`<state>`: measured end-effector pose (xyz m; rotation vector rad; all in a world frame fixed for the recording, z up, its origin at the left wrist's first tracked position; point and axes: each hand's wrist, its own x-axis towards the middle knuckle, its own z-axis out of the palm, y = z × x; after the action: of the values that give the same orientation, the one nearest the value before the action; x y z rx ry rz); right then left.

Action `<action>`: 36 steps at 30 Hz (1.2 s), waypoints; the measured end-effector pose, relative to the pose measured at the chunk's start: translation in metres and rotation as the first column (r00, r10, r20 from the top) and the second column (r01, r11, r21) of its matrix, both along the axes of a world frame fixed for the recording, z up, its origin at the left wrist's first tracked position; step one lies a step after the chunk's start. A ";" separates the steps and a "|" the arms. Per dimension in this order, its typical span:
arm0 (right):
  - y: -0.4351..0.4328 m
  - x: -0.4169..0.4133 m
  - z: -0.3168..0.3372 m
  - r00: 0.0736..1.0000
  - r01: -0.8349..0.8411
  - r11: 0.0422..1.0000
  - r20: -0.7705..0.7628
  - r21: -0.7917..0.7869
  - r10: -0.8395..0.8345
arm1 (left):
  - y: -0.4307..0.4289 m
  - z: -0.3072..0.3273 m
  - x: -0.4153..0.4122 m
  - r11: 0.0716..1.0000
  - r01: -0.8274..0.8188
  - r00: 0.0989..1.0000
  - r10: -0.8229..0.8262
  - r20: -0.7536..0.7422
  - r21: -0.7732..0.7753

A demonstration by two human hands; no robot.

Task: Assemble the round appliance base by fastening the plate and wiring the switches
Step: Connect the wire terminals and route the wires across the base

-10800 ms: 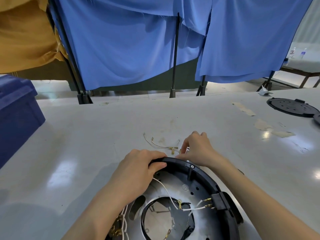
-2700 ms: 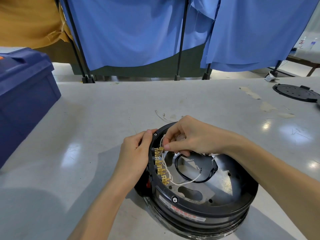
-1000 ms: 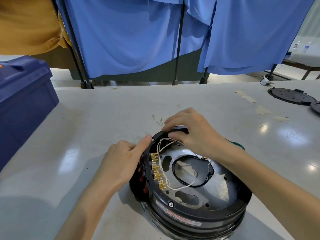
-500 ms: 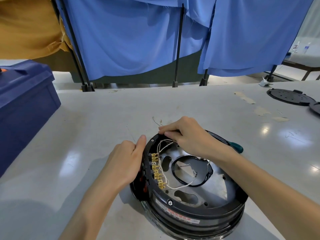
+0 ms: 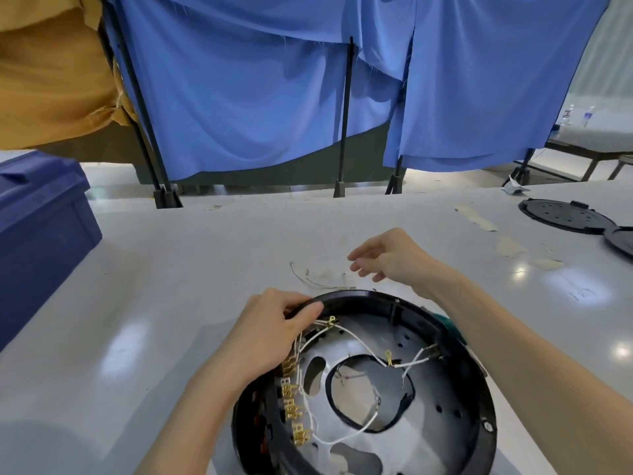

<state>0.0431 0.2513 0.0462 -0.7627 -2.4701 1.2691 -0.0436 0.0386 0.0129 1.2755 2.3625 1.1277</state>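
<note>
The round black appliance base (image 5: pixel 455 358) lies open side up at the near edge of the table. Inside it sits a silver metal plate (image 5: pixel 421 437) with a black ring and white wires (image 5: pixel 346 437). A row of brass switch terminals (image 5: pixel 293 402) lines its left inner wall. My left hand (image 5: pixel 270 334) grips the base's far-left rim, thumb over the edge. My right hand (image 5: pixel 387 257) hovers above the table beyond the base, fingers loose and holding nothing. Loose white wires with brass lugs (image 5: pixel 318 281) lie on the table just past the rim.
A blue crate (image 5: pixel 37 231) stands at the left. Black round covers (image 5: pixel 565 216) lie at the far right. A green-handled tool (image 5: pixel 447 323) peeks out under my right forearm. Tape scraps (image 5: pixel 478 217) mark the white table. Blue curtains on black stands hang behind.
My right hand has lifted off the base's far rim and moved out over the loose wires, opening. The left hand shifted along the rim toward the far side. The base now sits closer to me.
</note>
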 end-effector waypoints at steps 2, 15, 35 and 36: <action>0.010 -0.011 -0.007 0.994 -0.040 0.996 0.103 0.080 0.032 | 0.001 0.000 -0.004 1.000 0.014 1.000 -0.014 -0.016 -0.019; 0.021 -0.040 -0.034 0.948 -0.177 0.969 0.293 0.173 0.121 | 0.002 0.000 -0.010 0.998 0.055 0.998 -0.055 -0.006 -0.011; 0.037 -0.022 -0.021 0.989 -0.128 0.938 0.034 -0.323 0.146 | 0.000 0.003 -0.008 0.999 0.042 0.999 -0.042 0.011 0.001; 0.036 -0.020 -0.018 0.987 -0.148 0.912 0.001 -0.383 0.161 | 0.000 0.003 -0.008 0.999 0.042 0.999 -0.042 0.011 -0.004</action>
<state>0.0231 0.2872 0.0286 -0.6853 -2.3739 1.8479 -0.0517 0.0387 0.0162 1.3075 2.3177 1.1137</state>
